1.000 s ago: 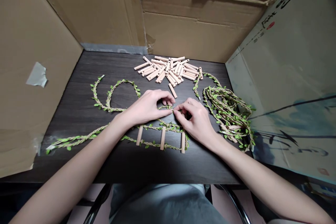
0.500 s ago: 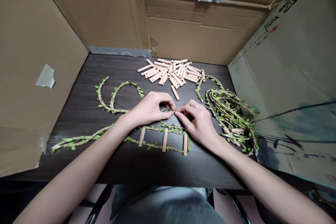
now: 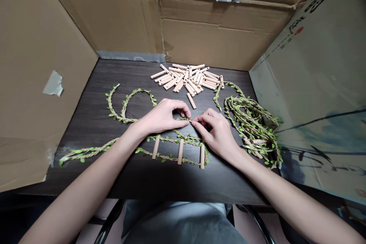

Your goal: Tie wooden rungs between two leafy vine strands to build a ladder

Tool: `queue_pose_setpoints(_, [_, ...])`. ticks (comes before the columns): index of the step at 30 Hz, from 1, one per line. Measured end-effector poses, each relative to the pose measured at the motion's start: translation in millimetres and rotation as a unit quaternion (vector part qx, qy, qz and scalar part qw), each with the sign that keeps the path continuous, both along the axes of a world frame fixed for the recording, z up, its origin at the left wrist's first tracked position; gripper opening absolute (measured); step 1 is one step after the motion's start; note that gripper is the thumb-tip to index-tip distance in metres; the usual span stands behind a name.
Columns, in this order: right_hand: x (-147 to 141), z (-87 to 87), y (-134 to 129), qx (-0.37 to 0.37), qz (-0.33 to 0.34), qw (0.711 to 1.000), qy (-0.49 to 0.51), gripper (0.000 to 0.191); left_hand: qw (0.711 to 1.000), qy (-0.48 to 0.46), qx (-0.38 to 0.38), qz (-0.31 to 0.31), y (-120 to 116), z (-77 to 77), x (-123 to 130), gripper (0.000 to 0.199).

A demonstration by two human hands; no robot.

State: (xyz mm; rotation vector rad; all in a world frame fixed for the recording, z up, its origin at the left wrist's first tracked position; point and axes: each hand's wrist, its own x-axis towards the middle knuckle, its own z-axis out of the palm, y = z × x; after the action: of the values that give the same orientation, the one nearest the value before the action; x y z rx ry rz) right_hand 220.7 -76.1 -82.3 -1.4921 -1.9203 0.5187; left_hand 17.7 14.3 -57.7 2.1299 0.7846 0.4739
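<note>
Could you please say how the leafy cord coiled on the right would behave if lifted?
The leafy cord is probably floppy, since it bends in loose loops. Its leafy, overlapping strands may snag or tangle. Wooden sticks lying among its loops might come along.

Cord (image 3: 250, 120) tan, green-leaved; pegs (image 3: 190, 72) pale pinkish; tabletop (image 3: 137, 183) probably blackish-brown.

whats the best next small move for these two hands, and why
Probably ease the right hand gently away from the left hand to draw the leafy cord snug, since both hands appear to pinch it and nearly meet there.
</note>
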Motion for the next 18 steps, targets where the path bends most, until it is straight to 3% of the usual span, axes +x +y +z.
queue_pose_setpoints(3, [-0.3, 0.9, 0.0, -0.002, -0.006, 1.000, 0.014, 0.012, 0.999, 0.018, 0.029, -0.019, 2.0, 3.0, -2.8, 0.023])
queue_pose_setpoints(6, [-1.7, 3.2, -0.3, -0.005, -0.017, 1.000, 0.023, 0.012, 0.997, 0.054, 0.060, -0.018, 4.0, 6.6, -6.1, 0.015])
queue_pose_setpoints(10, [-3.0, 5.9, -0.6, -0.004, -0.016, 1.000, 0.011, 0.013, 0.994, 0.087, 0.052, -0.028, 4.2, 12.9, -8.1, 0.004])
queue_pose_setpoints(18, [0.6, 3.5, 0.1, -0.001, 0.013, 1.000, 0.012, 0.014, 0.995, 0.090, 0.034, -0.037, 3.2, 15.1, -9.4, 0.012])
